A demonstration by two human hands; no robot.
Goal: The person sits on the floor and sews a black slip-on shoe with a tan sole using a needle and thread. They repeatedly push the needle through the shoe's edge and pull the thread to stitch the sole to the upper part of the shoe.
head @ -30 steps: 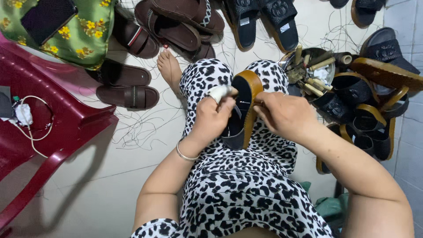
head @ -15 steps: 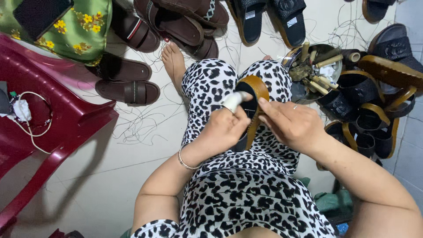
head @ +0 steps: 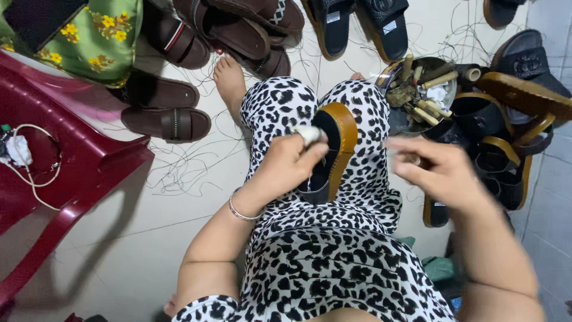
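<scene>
The sandal [head: 330,149] with tan sole edge lies on the lap, looking light, stiff and slightly bendable, best gripped at its sides, where the left hand [head: 286,164] closes on it with a white wad [head: 308,135], while the blurred right hand [head: 441,173] hovers half open, possibly pinching something small.

We see the scene under even, fairly bright, diffuse light with no harsh glare. Soft shadows fall on the pale floor [head: 119,238]: a broad grey one lies beside the red plastic chair [head: 77,173], and a fainter one sits under the left arm. The right hand [head: 444,173] is smeared by motion blur, its fingers indistinct, while the left hand [head: 286,164] and the tan-edged sandal [head: 336,134] on the lap stay fairly sharp. The metal bowl [head: 396,122] shows only a dull sheen. The wide lens bends things slightly toward the edges, and the near clothing at the bottom looks a little soft.
</scene>
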